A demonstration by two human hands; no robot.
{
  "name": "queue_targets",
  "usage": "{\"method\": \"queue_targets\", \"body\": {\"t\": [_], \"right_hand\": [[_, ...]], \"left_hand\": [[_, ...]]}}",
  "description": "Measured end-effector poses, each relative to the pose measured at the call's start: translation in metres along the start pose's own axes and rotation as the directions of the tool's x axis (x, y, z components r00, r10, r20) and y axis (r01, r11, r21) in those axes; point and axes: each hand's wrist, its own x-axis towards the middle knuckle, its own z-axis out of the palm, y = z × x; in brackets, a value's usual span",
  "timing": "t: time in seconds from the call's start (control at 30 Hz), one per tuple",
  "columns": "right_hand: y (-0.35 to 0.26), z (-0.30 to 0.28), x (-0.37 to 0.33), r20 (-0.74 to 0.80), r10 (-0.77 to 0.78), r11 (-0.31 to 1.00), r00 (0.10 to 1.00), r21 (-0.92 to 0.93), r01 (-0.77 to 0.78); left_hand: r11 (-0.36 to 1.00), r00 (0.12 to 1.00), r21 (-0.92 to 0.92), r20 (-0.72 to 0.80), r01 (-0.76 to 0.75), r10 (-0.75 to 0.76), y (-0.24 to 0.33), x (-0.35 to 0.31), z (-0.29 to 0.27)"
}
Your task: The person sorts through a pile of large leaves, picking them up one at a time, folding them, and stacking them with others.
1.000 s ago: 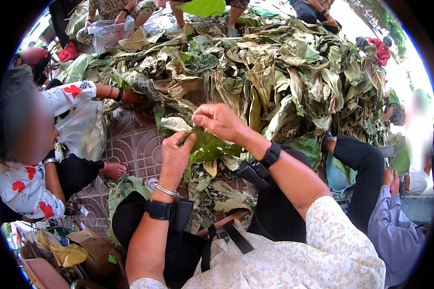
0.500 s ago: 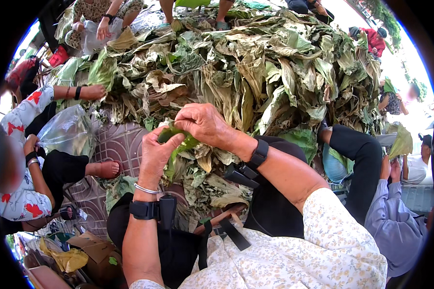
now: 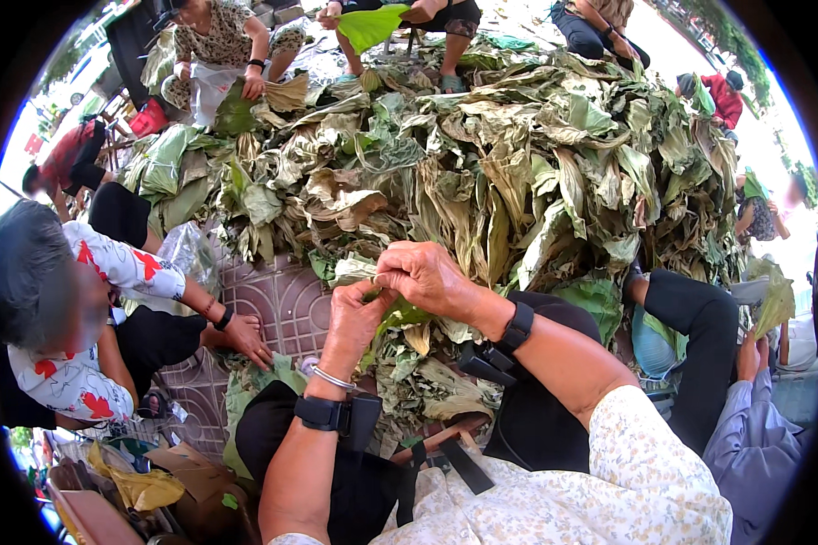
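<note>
My left hand point(image 3: 351, 320) and my right hand point(image 3: 430, 280) meet in front of the large heap of dry, crumpled leaves point(image 3: 482, 173). Both are closed, fingertips pinched together on a leaf point(image 3: 404, 314) whose green part shows below my right hand. A pale, folded leaf piece point(image 3: 354, 269) shows just beyond the left fingers; whether it belongs to the held leaf I cannot tell. Most of what lies between my fingertips is hidden. Smaller withered leaves point(image 3: 427, 386) lie below my hands, between my knees.
At left, a co-worker's hand point(image 3: 246, 340) reaches down by leaves on the patterned paving point(image 3: 277, 304). Across the heap another person holds a broad green leaf point(image 3: 370, 27). A cardboard box point(image 3: 191, 472) stands lower left. A person's dark-trousered leg point(image 3: 691, 336) is close on my right.
My hands have come closer together, and the left fingers now hide more of the leaf. The co-worker's arm at left has dropped from the heap toward the paving. The whole view has shifted.
</note>
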Motion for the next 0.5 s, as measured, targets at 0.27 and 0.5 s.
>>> {"method": "queue_targets", "body": {"t": [0.27, 0.5], "right_hand": [[0.012, 0.012, 0.0, -0.047, 0.409, 0.821, 0.911, 0.455, -0.345], [-0.003, 0.003, 0.003, -0.035, 0.229, 0.949, 0.973, 0.231, -0.215]], "left_hand": [[0.986, 0.985, -0.04, -0.067, -0.161, 0.158, 0.015, 0.002, 0.009], [0.981, 0.977, 0.1, -0.121, -0.164, 0.175, 0.016, -0.001, 0.005]]}}
